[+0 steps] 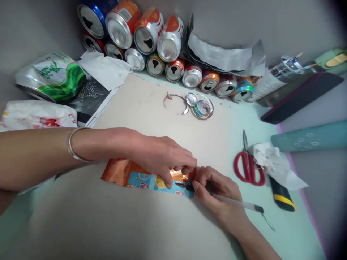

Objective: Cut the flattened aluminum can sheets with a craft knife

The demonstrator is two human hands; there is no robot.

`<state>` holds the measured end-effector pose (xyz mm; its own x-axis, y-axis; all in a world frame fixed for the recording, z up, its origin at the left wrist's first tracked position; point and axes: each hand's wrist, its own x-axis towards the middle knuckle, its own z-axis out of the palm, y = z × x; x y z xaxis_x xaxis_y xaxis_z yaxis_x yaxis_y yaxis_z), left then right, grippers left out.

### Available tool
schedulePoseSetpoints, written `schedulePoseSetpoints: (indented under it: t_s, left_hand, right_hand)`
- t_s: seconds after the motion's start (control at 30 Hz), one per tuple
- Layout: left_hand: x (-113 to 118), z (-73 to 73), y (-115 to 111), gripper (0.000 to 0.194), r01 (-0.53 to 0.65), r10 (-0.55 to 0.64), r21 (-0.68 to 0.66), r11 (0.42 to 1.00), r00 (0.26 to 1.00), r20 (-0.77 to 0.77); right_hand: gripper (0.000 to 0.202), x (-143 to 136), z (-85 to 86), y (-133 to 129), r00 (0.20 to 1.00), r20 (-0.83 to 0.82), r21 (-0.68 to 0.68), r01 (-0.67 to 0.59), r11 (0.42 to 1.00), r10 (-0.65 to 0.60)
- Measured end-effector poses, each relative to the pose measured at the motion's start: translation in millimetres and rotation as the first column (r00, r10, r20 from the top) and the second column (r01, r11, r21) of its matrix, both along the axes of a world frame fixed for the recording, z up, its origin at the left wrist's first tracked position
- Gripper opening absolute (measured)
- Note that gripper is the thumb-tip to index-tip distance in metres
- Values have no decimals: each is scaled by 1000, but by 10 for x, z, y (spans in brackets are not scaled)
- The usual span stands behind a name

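Note:
An orange and blue sheet of can metal (135, 178), printed with citrus slices, lies on the beige board. Bent over its right part, my left hand (159, 155) holds it down with thumb and fingertips, the thumb near the lower edge. My right hand (217, 191) is closed around a clear-barrelled pen (235, 201) at the sheet's right end. The pen's dark tip points left and rests on or just above the sheet near my left thumb; contact cannot be made out.
Several drink cans (146, 36) are stacked along the back, with curved metal sheets (219, 54) on them. Cut can ends (202, 107) lie on the board (135, 224). Red-handled scissors (248, 168), crumpled tissue (271, 162) and a black-yellow handle (283, 196) are at right. A crushed green-silver can (51, 77) is at left.

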<state>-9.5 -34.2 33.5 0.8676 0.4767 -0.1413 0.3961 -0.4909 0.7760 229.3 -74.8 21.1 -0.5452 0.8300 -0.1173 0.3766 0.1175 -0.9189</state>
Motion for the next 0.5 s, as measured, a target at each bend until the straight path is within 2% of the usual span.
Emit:
schedulePoseSetpoints:
  t_s: [0.37,0.5]
  left_hand:
    - [9,13,0,48,-2,2,-1,1000,1000,-27]
    - [-6,-10,-1,48,8,-7,4,1000,1000,-17]
  right_hand:
    - [31,-2,28,8,1000,1,-7,-30,1000,30]
    - [31,15,5,6,999,-44,-22,3,1000,-4]
